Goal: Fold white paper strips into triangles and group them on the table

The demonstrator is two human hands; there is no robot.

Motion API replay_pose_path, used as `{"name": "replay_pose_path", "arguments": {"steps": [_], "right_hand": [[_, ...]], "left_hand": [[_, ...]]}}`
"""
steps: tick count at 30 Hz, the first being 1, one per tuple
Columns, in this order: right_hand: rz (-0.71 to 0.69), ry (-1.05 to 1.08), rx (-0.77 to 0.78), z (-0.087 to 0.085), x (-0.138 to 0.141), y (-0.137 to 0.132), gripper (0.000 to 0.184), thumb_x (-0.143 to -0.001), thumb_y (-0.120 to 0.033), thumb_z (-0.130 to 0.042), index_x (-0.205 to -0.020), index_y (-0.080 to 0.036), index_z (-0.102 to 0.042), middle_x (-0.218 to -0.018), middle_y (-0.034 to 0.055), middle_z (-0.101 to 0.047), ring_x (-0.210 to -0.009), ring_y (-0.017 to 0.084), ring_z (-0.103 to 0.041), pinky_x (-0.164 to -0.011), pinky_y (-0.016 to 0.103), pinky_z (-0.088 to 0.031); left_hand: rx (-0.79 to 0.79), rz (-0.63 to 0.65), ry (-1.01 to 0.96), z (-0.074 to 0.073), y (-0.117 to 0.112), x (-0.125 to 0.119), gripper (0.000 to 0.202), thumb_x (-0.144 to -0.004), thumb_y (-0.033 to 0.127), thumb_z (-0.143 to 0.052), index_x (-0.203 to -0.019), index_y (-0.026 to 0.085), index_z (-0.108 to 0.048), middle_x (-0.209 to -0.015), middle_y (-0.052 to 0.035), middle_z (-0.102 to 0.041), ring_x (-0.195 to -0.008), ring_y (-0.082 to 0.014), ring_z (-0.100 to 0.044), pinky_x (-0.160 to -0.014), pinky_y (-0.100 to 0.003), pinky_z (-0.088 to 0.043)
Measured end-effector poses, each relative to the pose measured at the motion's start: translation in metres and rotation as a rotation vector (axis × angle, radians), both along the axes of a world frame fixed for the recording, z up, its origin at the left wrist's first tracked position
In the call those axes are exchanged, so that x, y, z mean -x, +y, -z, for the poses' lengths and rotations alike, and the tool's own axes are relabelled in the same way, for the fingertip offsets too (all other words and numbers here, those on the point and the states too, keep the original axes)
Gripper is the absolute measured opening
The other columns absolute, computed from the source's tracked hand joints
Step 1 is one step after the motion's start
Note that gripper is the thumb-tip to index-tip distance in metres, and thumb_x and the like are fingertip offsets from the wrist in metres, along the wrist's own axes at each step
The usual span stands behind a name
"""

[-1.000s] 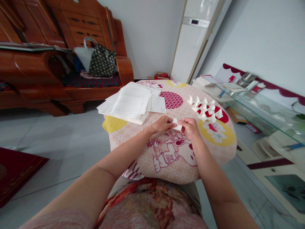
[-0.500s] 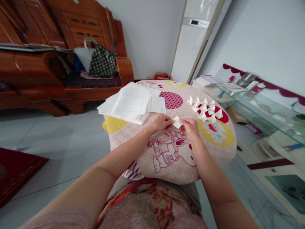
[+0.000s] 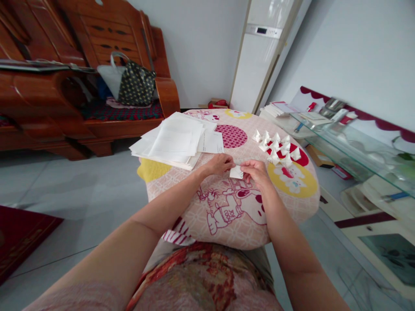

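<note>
A small folded piece of white paper is held just above the patterned tablecloth. My left hand pinches its upper left corner, and my right hand grips its right edge between thumb and fingers. Beyond my right hand stand several small folded white paper shapes with pointed tips, grouped closely together. To the far left of my hands lies a loose stack of white paper sheets. The fingertips partly cover the paper's edges.
A glass shelf with metal cups and other items borders the table's right side. Wooden seating holding a dark patterned bag stands at the back left. More papers are piled at the back right.
The small paper has turned from a tilted, diamond-like position to a nearly square-on one and sits slightly lower. Both hands stay pinched on it. The view has shifted slightly.
</note>
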State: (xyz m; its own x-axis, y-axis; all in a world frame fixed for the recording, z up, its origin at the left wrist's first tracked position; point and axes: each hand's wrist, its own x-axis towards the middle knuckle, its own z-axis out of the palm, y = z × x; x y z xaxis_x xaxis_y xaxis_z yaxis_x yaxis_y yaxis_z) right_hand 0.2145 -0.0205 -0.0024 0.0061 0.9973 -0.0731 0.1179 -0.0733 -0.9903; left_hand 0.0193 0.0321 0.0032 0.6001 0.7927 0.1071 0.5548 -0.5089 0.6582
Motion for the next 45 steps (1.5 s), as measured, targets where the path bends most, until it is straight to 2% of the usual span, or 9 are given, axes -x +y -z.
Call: {"name": "replay_pose_path", "arguments": {"steps": [8, 13, 19, 25, 29, 32, 38, 41, 45], "right_hand": [[0.145, -0.106, 0.086, 0.008, 0.01, 0.005, 0.01, -0.073, -0.014, -0.069, -0.08, -0.017, -0.063, -0.043, -0.0041, -0.059, -0.034, 0.011, -0.053, -0.029, 0.017, -0.026], [0.209, -0.236, 0.132, 0.0, 0.012, 0.019, 0.012, -0.079, -0.006, -0.065, -0.082, -0.017, -0.062, -0.047, -0.0044, -0.061, -0.036, 0.012, -0.057, -0.029, 0.018, -0.029], [0.065, -0.455, 0.25, -0.014, 0.004, 0.045, 0.022, -0.083, -0.004, -0.06, -0.065, -0.016, -0.059, -0.051, -0.0001, -0.062, -0.036, 0.011, -0.055, -0.032, 0.021, -0.032], [-0.05, -0.679, 0.082, -0.007, -0.006, 0.05, 0.008, -0.08, -0.009, -0.068, -0.075, -0.015, -0.069, -0.048, -0.0022, -0.058, -0.042, 0.012, -0.053, -0.044, 0.022, -0.037], [-0.101, -0.633, -0.123, 0.004, -0.014, 0.046, 0.011, -0.077, -0.007, -0.068, -0.077, -0.016, -0.075, -0.053, -0.0017, -0.062, -0.052, 0.013, -0.057, -0.051, 0.023, -0.039], [-0.146, -0.585, -0.197, 0.009, -0.021, 0.044, 0.015, -0.077, -0.007, -0.067, -0.075, -0.018, -0.078, -0.058, 0.0002, -0.068, -0.057, 0.015, -0.061, -0.054, 0.024, -0.04], [-0.294, -0.59, -0.221, 0.008, -0.032, 0.039, 0.017, -0.078, -0.011, -0.071, -0.084, -0.021, -0.084, -0.078, 0.0044, -0.08, -0.07, 0.02, -0.07, -0.064, 0.027, -0.047], [-0.342, -0.6, -0.21, 0.01, -0.036, 0.037, 0.019, -0.077, -0.014, -0.077, -0.093, -0.021, -0.084, -0.081, 0.0059, -0.08, -0.073, 0.021, -0.071, -0.067, 0.029, -0.049], [-0.331, -0.605, -0.202, 0.012, -0.039, 0.037, 0.011, -0.076, -0.019, -0.081, -0.087, -0.021, -0.084, -0.077, 0.006, -0.078, -0.072, 0.021, -0.069, -0.066, 0.028, -0.048]], "left_hand": [[-0.202, 0.005, 0.228, 0.001, 0.024, -0.021, 0.021, -0.093, 0.024, -0.056, -0.085, 0.014, -0.073, -0.076, -0.0036, -0.07, -0.069, -0.0144, -0.057, -0.066, -0.025, -0.04], [-0.311, 0.058, 0.362, -0.005, 0.043, -0.033, 0.025, -0.096, 0.021, -0.054, -0.094, 0.012, -0.076, -0.087, -0.0095, -0.076, -0.08, -0.019, -0.067, -0.073, -0.027, -0.044], [-0.323, 0.062, 0.486, 0.001, 0.054, -0.04, 0.026, -0.101, 0.024, -0.051, -0.101, 0.012, -0.075, -0.097, -0.012, -0.076, -0.089, -0.0217, -0.07, -0.076, -0.028, -0.047], [-0.348, 0.004, 0.364, 0.009, 0.039, -0.038, 0.02, -0.096, 0.018, -0.059, -0.113, 0.012, -0.068, -0.108, -0.0114, -0.074, -0.096, -0.0208, -0.069, -0.081, -0.028, -0.049], [-0.302, 0.037, 0.292, 0.011, 0.029, -0.031, 0.02, -0.097, 0.016, -0.053, -0.104, 0.015, -0.071, -0.097, -0.0083, -0.074, -0.086, -0.0189, -0.068, -0.079, -0.028, -0.05], [-0.253, 0.07, 0.286, 0.009, 0.029, -0.023, 0.02, -0.093, 0.015, -0.056, -0.097, 0.016, -0.075, -0.093, -0.0065, -0.076, -0.084, -0.0188, -0.068, -0.079, -0.028, -0.05], [-0.186, 0.163, 0.261, 0.009, 0.026, -0.008, 0.014, -0.083, 0.019, -0.074, -0.097, 0.017, -0.076, -0.097, -0.0057, -0.074, -0.088, -0.019, -0.068, -0.079, -0.027, -0.05], [-0.201, 0.167, 0.197, 0.016, 0.023, -0.005, 0.012, -0.087, 0.02, -0.073, -0.098, 0.016, -0.074, -0.099, -0.0062, -0.072, -0.09, -0.0178, -0.067, -0.08, -0.026, -0.05], [-0.211, 0.209, 0.177, 0.02, 0.022, -0.004, 0.008, -0.092, 0.021, -0.068, -0.096, 0.015, -0.073, -0.096, -0.0067, -0.07, -0.09, -0.0176, -0.066, -0.08, -0.026, -0.05]]}}
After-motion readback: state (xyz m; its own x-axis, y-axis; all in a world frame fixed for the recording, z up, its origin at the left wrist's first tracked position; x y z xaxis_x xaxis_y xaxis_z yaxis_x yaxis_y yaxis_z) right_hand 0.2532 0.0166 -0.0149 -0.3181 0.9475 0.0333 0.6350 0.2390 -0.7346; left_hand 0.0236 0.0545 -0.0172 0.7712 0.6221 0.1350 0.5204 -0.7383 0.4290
